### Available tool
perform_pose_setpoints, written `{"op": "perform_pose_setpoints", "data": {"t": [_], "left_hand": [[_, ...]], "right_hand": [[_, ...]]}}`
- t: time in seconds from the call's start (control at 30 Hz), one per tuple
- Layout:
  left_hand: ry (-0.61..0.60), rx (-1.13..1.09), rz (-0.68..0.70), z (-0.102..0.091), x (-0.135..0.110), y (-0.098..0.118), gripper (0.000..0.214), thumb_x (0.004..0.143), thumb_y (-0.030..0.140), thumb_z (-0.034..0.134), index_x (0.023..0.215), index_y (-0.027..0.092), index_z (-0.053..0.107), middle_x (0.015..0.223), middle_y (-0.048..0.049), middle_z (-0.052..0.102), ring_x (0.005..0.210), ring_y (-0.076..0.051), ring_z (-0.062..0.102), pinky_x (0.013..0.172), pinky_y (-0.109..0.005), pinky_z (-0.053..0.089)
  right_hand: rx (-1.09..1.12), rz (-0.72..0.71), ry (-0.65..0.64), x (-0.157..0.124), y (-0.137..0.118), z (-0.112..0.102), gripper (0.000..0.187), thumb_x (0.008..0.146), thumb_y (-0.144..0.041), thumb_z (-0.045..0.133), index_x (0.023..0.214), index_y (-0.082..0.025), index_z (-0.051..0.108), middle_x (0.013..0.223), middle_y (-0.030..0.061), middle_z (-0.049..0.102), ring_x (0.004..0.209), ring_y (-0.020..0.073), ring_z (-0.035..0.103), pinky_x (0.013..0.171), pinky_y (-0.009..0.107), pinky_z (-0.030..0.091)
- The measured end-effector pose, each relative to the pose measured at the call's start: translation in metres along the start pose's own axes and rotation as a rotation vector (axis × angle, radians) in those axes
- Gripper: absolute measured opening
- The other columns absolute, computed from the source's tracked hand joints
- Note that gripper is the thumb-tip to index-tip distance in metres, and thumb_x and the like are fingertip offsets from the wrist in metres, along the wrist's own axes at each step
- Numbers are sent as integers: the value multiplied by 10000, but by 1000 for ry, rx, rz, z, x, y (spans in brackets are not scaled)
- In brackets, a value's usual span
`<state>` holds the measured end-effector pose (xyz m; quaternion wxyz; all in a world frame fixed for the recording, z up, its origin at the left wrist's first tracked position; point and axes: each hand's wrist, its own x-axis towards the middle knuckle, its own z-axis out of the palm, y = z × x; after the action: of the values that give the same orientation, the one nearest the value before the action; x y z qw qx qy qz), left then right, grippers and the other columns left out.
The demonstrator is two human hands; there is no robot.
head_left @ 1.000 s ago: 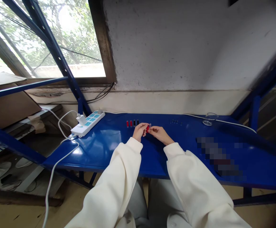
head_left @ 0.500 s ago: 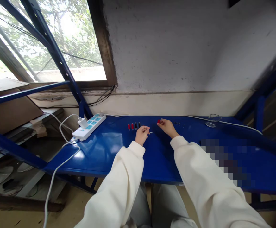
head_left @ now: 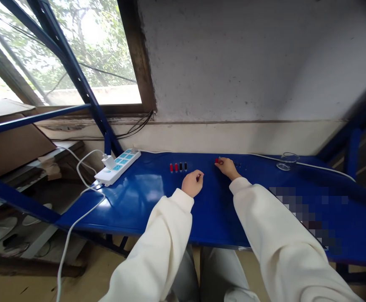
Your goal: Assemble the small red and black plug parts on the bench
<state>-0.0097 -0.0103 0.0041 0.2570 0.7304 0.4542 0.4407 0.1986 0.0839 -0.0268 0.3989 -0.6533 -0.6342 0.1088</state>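
My right hand [head_left: 228, 167] is over the back of the blue table, its fingertips closed on a small red piece [head_left: 217, 160]. Nearer to me and to the left is my left hand [head_left: 192, 183], its thumb and fingers curled together; whatever may be between them is hidden. Beyond my left hand stands a short row of small cylinder-like pieces: two red ones [head_left: 173, 167] on the left and two black ones [head_left: 183, 167] on the right. Several tiny dark parts [head_left: 239, 165] lie just right of my right hand, partly covered by it.
A white power strip [head_left: 116, 167] with a plug and cable lies at the table's left end. Clear round dishes [head_left: 283, 167] are at the back right, by a white cable. Blue frame posts [head_left: 98, 121] rise at both sides, with a wall behind.
My right hand has shifted slightly right with the red piece. My left hand has turned and curled in, and the small pale part seen at its fingertips no longer shows.
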Motion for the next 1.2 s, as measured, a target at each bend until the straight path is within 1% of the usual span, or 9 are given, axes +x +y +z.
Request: {"op": "perform_pose_setpoints", "data": {"t": [0.17, 0.37, 0.53, 0.8, 0.93, 1.0, 1.07, 1.13, 1.2], "left_hand": [[-17, 9, 5, -1, -1, 2, 148, 748, 184, 476, 771, 204, 622, 617, -10, 569, 537, -117, 477, 538, -214, 335], [-25, 46, 11, -1, -1, 0, 153, 755, 188, 470, 774, 198, 621, 615, -13, 570, 530, -115, 478, 526, -214, 338], [-45, 133, 11, -1, -1, -1, 169, 777, 206, 447, 811, 191, 612, 656, -12, 585, 551, -109, 492, 530, -207, 350], [-87, 245, -1, -2, -2, 1, 197, 805, 223, 413, 858, 189, 600, 708, -14, 609, 606, -118, 533, 558, -211, 383], [-67, 364, -20, -4, -3, 3, 252, 811, 217, 405, 991, 190, 579, 758, -46, 620, 674, -153, 569, 593, -233, 405], [-43, 451, -55, -6, -3, 3, 349, 818, 219, 395, 1146, 187, 508, 779, -70, 624, 701, -177, 583, 598, -247, 410], [-12, 530, -105, -8, -3, 2, 471, 826, 233, 385, 1294, 188, 364, 777, -88, 623, 695, -198, 591, 587, -260, 412], [16, 585, -151, -10, -1, 1, 572, 831, 248, 381, 1372, 190, 207, 761, -96, 619, 669, -208, 594, 580, -269, 412], [34, 615, -181, -11, 1, -1, 629, 832, 259, 385, 1393, 187, 111, 755, -100, 615, 651, -208, 596, 586, -272, 414]], "right_hand": [[-6, 43, -20, 1, -3, -1, 129, 599, -206, 644, 540, -183, 532, 505, -3, 517, 515, 137, 486, 560, 285, 385], [-48, 116, -75, 2, -8, -7, 101, 588, -127, 641, 545, -168, 559, 566, 21, 572, 545, 139, 524, 604, 291, 412], [-76, 133, -88, 0, -8, -13, 81, 597, -194, 657, 546, -159, 606, 543, 19, 583, 547, 136, 541, 572, 251, 409], [-115, 228, -154, -2, -9, -16, 138, 649, -270, 631, 614, -142, 670, 476, 8, 576, 492, 117, 543, 485, 203, 386], [-122, 240, -165, -3, -8, -16, 143, 651, -272, 631, 662, -139, 683, 488, 10, 585, 488, 117, 545, 477, 201, 384], [-138, 236, -162, -3, -8, -16, 153, 649, -276, 636, 684, -137, 690, 508, 14, 597, 502, 121, 555, 484, 202, 390], [-162, 230, -160, -3, -10, -17, 166, 643, -277, 643, 710, -135, 696, 543, 23, 617, 535, 132, 574, 500, 204, 399], [-194, 223, -166, -4, -12, -20, 187, 640, -281, 650, 743, -133, 701, 605, 40, 645, 595, 150, 598, 527, 210, 411], [-227, 226, -183, -6, -15, -24, 229, 634, -283, 659, 798, -127, 699, 695, 67, 670, 672, 174, 618, 561, 219, 425]]}}
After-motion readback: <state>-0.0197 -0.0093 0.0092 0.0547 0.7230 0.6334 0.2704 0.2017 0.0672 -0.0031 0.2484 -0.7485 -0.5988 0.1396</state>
